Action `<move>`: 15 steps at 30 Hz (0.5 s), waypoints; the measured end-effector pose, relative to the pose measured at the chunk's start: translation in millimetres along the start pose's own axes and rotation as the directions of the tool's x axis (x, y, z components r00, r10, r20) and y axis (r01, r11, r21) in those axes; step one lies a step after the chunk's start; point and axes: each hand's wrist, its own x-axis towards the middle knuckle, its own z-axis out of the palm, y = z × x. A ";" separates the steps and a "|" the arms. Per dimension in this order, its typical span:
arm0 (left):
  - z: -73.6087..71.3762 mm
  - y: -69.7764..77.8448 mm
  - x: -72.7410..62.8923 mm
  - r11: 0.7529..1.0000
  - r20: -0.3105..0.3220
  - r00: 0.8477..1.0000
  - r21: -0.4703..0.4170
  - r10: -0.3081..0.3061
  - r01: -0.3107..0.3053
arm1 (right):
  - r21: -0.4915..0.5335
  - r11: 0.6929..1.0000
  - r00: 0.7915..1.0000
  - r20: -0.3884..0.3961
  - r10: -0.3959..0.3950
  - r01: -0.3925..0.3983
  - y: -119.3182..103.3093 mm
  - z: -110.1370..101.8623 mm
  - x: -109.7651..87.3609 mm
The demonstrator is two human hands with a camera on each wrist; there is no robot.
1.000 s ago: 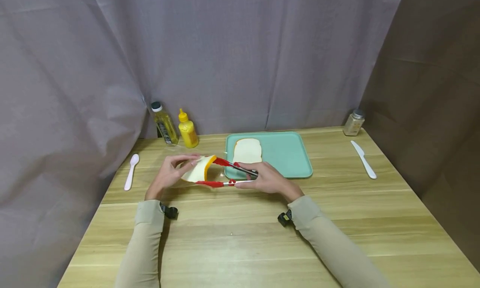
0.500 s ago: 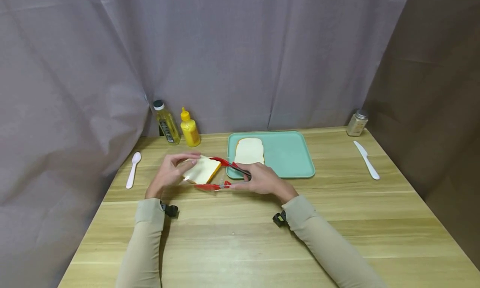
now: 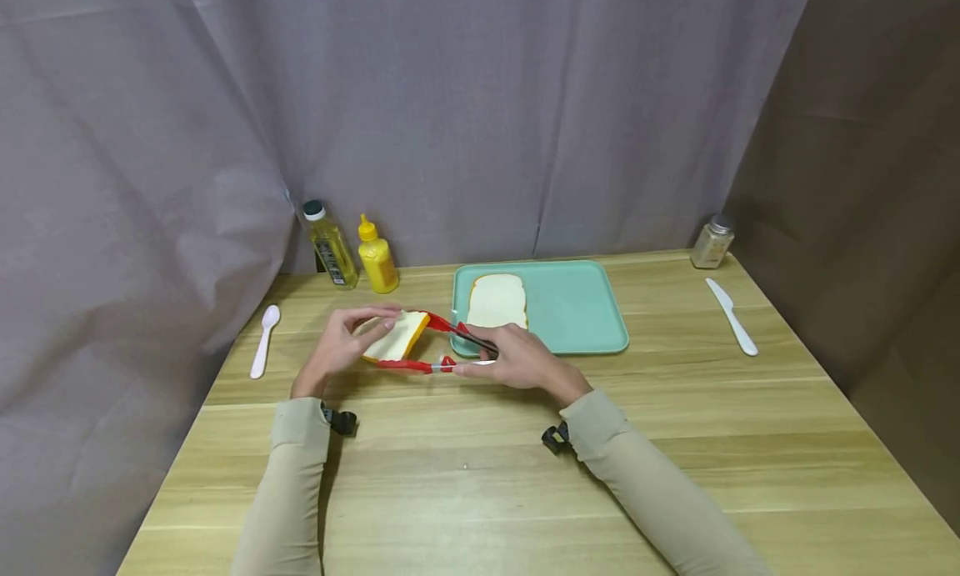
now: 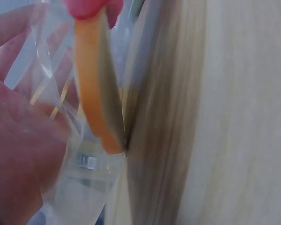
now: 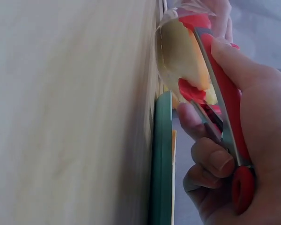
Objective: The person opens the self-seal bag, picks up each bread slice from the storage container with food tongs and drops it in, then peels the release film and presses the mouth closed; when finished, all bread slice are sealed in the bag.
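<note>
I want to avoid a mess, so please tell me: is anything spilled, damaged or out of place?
Nothing stands out: no spill or damage shows. The held slice between the tongs tilts, but that fits being handled; the other slice lies flat on the tray.

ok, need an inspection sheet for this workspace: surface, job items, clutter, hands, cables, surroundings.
Surface: light wood-grain table, bare along the near side.
Job items: white bread slice with orange crust, tilted, between the tips of red-and-silver metal tongs; clear plastic film about it.
Clutter: mint-green rectangular tray with a flat second slice; pale plastic spoon; white plastic knife; black-capped clear bottle; yellow squeeze bottle; grey-lidded clear jar.
Hands: left hand holds the film; right hand grips the tongs.
Cables: nothing seen.
Surroundings: grey cloth drape behind and left, brown drape right.
</note>
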 end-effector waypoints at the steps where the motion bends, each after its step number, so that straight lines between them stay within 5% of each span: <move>1: 0.0 0.4 0.1 1.000 0.001 1.000 0.001 0.006 -0.006 | 0.009 1.000 1.000 -0.002 -0.002 0.002 -0.1 0.4 0.4; 15: -0.8 8.0 -0.1 0.997 -0.031 0.998 -0.059 0.054 -0.056 | -0.013 1.000 1.000 0.014 -0.013 0.013 -2.6 7.1 5.0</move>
